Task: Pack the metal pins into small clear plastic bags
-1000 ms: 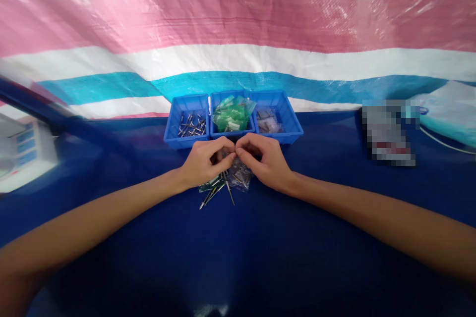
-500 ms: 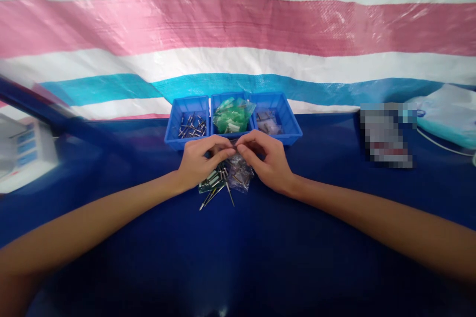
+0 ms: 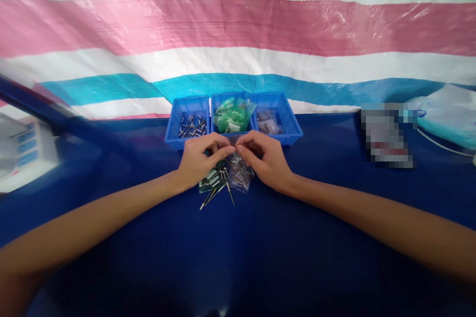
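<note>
My left hand [image 3: 199,158] and my right hand [image 3: 267,161] meet in front of the bins, thumbs and forefingers pinched close together. Between them they grip the top of a clear plastic bag [image 3: 241,176], which hangs or lies below the fingertips with small metal pieces inside. The fingers hide part of its upper edge. Under and beside my left hand lie several loose blind rivets [image 3: 217,188] and a greenish plastic bag [image 3: 205,185] of similar pieces. Some of that pile is covered by the hand.
Behind the hands stand three blue bins: the left bin [image 3: 169,128] with loose rivets, the middle bin [image 3: 214,131] with a green bag [image 3: 233,115], the right bin [image 3: 292,124] with small clear bags [image 3: 267,123]. A pale device [image 3: 29,153] sits left; a blurred-out object [image 3: 386,138] lies right.
Both hands stay almost in place, still pinching the bag. The fingers have shifted very slightly, and a little more clear plastic shows above the fingertips.
</note>
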### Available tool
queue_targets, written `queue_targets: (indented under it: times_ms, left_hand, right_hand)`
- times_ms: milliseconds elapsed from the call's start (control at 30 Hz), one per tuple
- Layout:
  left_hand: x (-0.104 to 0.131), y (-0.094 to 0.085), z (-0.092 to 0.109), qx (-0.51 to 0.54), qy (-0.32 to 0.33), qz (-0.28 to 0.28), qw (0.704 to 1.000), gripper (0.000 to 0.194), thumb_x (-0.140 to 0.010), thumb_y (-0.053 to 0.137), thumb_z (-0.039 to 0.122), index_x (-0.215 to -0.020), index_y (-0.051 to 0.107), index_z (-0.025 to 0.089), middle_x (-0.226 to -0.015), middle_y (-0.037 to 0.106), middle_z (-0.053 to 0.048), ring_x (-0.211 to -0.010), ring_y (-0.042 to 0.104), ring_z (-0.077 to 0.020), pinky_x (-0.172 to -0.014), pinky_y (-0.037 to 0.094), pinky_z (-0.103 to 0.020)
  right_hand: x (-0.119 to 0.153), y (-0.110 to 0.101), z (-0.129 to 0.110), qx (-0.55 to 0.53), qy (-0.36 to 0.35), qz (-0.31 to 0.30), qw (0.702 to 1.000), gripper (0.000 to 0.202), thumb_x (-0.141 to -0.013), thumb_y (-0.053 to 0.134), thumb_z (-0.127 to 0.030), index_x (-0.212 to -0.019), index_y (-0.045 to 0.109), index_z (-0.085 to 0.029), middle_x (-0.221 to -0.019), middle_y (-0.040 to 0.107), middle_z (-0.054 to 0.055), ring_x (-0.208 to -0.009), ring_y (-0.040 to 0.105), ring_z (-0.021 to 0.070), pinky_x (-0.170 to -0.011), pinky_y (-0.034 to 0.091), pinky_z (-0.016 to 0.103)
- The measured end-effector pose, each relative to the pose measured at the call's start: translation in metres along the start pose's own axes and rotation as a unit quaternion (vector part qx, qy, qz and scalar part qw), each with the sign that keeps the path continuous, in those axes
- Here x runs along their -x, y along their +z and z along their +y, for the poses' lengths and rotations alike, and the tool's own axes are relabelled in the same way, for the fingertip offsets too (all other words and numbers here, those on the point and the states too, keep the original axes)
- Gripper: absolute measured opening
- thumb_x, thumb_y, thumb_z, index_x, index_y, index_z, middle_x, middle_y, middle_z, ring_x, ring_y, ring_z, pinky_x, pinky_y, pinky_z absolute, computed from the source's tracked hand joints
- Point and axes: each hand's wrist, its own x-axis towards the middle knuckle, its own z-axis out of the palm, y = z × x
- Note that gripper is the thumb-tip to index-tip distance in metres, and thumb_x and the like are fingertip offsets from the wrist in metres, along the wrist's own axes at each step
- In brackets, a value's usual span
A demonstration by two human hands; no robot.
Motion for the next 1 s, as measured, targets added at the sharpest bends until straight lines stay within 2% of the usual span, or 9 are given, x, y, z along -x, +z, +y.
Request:
queue_targets:
  times_ms: [200,400,600,833,1000]
  left_hand:
    - [-0.0004,0.0003,0.0001,-0.002,-0.014,-0.010,1.000,0.019,-0.077,0.061,0.033,-0.069,0.059,0.016,-0.046,0.050,0.006,-0.041,0.042,-0.0038,-0.041,0.036,-0.015]
    - [0.0000,-0.0004,0.0019,0.003,-0.006,0.008,1.000,0.019,-0.077,0.061,0.032,-0.069,0.060,0.016,-0.049,0.051,0.005,-0.041,0.042,-0.0036,-0.042,0.036,-0.016]
    - [-0.0005,0.0003,0.0014,-0.005,-0.001,0.016,1.000,0.018,-0.077,0.061,0.032,-0.069,0.059,0.016,-0.046,0.049,0.006,-0.040,0.042,-0.0035,-0.042,0.036,-0.016]
    - [0.0001,0.0001,0.0012,-0.002,-0.008,-0.003,1.000,0.018,-0.078,0.060,0.032,-0.070,0.059,0.016,-0.050,0.051,0.005,-0.042,0.043,-0.0035,-0.043,0.036,-0.016]
    - [0.0003,-0.0003,0.0021,0.003,-0.002,0.004,1.000,0.016,-0.078,0.060,0.030,-0.071,0.060,0.016,-0.049,0.051,0.006,-0.043,0.044,-0.0034,-0.045,0.036,-0.016]
  right_hand:
    - [-0.0020,0.0001,0.0013,0.001,0.020,-0.015,1.000,0.009,-0.083,0.051,-0.022,-0.075,0.054,-0.017,-0.062,0.049,-0.003,-0.054,0.045,0.0081,-0.049,0.035,0.021]
    - [-0.0008,-0.0002,-0.0016,-0.003,0.005,-0.014,1.000,0.011,-0.083,0.051,-0.023,-0.076,0.054,-0.017,-0.062,0.049,-0.003,-0.055,0.045,0.0083,-0.049,0.035,0.021]
    - [-0.0014,-0.0003,-0.0015,0.043,0.003,0.022,0.999,0.013,-0.083,0.051,-0.022,-0.071,0.054,-0.016,-0.060,0.048,-0.003,-0.052,0.041,0.0074,-0.048,0.031,0.021]
    - [-0.0014,-0.0022,-0.0010,0.005,-0.008,-0.014,1.000,0.010,-0.083,0.050,-0.021,-0.076,0.056,-0.016,-0.064,0.049,-0.002,-0.055,0.043,0.0080,-0.049,0.033,0.021]
    - [0.0012,-0.0018,-0.0016,-0.027,-0.010,-0.013,1.000,0.009,-0.083,0.049,-0.022,-0.081,0.057,-0.017,-0.065,0.049,-0.002,-0.054,0.043,0.0080,-0.049,0.034,0.021]
